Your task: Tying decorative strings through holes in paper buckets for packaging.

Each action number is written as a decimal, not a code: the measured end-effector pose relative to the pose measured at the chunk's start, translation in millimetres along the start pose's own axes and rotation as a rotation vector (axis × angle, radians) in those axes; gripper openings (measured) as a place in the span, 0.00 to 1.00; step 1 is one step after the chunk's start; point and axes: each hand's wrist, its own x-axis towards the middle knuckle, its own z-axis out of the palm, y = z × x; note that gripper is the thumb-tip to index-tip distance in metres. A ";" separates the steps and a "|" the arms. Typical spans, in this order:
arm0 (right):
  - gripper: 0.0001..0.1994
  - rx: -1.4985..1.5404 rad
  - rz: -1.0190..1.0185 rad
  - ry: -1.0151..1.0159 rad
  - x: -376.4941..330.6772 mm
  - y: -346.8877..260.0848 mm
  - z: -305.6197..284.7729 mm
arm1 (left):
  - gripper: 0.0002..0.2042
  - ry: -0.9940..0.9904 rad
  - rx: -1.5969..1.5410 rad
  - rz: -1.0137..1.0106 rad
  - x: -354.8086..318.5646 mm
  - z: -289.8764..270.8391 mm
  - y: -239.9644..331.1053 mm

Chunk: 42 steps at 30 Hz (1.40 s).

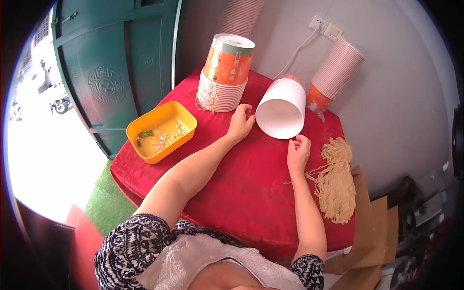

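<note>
A white paper bucket (276, 119) lies tipped on the red-covered table, its open mouth toward me and a bit of orange showing at its far end. Just left of its rim is my left hand (241, 122), fingers curled with the tips drawn together. My right hand (298, 153) is pinched close below the rim's lower right side. Whether either hand holds anything thin cannot be made out. Behind my left hand stands a stack of upturned paper buckets (227, 72), the top one orange and green, with beige cords hanging along the white rims below.
A yellow plastic tub (162, 130) with small white bits and a green piece sits at the left. A bundle of beige cord (337, 183) lies at the right edge. More stacked buckets (337, 70) lean near the wall. Cardboard boxes (372, 232) stand beside the table (241, 193).
</note>
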 end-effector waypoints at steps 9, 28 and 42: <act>0.10 -0.011 -0.014 0.248 33.9 13.2 22.5 | 0.09 -0.119 -0.093 0.024 2.6 -0.4 -3.8; 0.04 -0.066 -0.051 0.223 37.9 22.0 20.3 | 0.06 -0.055 -0.141 0.065 -2.5 12.6 -1.7; 0.19 0.133 0.065 0.051 -4.9 -35.3 -52.3 | 0.15 -0.047 -0.629 -0.047 14.7 -15.0 29.4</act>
